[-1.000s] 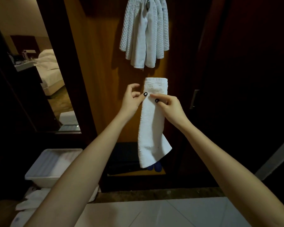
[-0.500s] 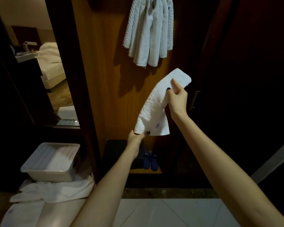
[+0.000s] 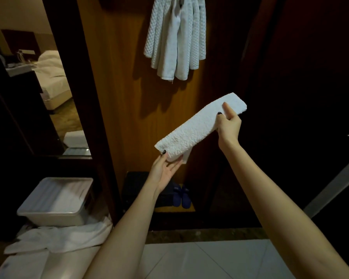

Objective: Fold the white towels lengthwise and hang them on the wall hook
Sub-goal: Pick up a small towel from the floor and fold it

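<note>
A right hand is pinching the upper end of a folded towel, a left hand its lower corner, beneath hanging towels.

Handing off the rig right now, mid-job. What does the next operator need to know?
Left hand: palm up, thumb pinching the lower end of the folded towel.
Right hand: pinching its upper end; towel slants in the air below the hung towels.
Done: this towel folded lengthwise; several already hang.
Left: hang it, then do the loose white towels beside the bin.
</note>
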`<move>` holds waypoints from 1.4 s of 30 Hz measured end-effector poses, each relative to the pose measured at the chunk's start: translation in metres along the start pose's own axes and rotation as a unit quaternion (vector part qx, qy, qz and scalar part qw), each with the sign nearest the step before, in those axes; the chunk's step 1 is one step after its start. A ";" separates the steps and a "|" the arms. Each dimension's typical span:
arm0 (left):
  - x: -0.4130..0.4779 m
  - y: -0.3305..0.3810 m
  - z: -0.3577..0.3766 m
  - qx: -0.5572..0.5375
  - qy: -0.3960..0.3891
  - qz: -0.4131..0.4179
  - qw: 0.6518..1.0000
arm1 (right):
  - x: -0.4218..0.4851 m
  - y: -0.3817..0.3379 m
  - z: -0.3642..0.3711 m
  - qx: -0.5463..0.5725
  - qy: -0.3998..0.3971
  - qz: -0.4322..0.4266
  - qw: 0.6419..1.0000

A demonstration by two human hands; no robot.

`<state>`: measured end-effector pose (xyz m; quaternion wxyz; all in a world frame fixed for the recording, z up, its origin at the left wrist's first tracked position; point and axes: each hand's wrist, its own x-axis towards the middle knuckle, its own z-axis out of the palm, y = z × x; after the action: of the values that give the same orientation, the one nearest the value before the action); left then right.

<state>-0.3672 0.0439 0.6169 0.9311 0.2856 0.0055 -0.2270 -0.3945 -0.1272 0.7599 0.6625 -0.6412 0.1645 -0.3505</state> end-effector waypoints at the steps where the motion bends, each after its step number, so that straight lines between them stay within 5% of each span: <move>1: 0.000 0.000 -0.001 0.008 0.010 0.003 1.000 | 0.000 0.001 -0.001 0.003 -0.001 0.001 1.000; 7: -0.001 0.008 0.002 0.071 0.043 0.019 0.996 | 0.001 0.004 -0.010 0.006 -0.039 -0.005 0.999; 14: -0.003 0.024 0.000 0.126 -0.019 -0.015 0.992 | 0.004 0.001 -0.019 0.077 -0.080 0.000 0.994; 25: -0.010 0.040 0.025 0.437 -0.120 0.055 0.890 | 0.015 0.000 -0.023 0.086 -0.116 0.014 0.989; 35: -0.021 0.038 0.031 0.505 -0.169 -0.012 0.846 | 0.022 -0.012 -0.021 0.104 -0.170 0.033 0.979; 42: -0.026 0.046 0.037 0.513 -0.123 0.007 0.849 | 0.023 -0.013 -0.025 0.135 -0.166 0.082 0.973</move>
<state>-0.3755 0.0686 0.6758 0.6462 0.6926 -0.2285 -0.2247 -0.3985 -0.1596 0.7748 0.7876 -0.5793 0.0556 -0.2023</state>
